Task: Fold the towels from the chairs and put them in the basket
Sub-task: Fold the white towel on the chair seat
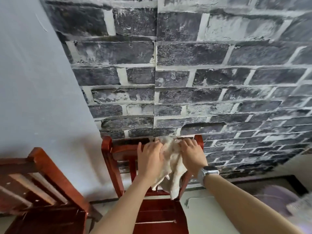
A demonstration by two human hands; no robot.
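Fingers of both my hands are curled down over the top of the chair back, and between them bunches the towel (170, 164). My left hand (150, 156) has its fingers bent over the left part of the cloth, thumb out to the side toward the rail; my right hand (191, 153), the one with the watch (208, 173) on its wrist, has its fingers bent over the right part. Both look closed on fabric, though the fingertips themselves are hidden over the far side of the rail, so how much cloth each one has I cannot tell.

To do this step well, I judge I should gather a corner or an edge in each hand rather than a fistful from the middle, then lift straight up so the towel clears the rail without snagging on the posts. With an edge in each hand it should hang flat and be ready to fold; a bunched hold would leave me sorting it out in the air.

Most of the towel hangs below my hands, crumpled, down the near side of the red wooden chair (109, 157) toward its seat, its lowest corner just above the seat's back edge. A little of it shows above my knuckles, against the brick-pattern wall (185, 73). A second chair (42, 183) stands to the left, with no towel on the part I can see. No basket is in sight from here.
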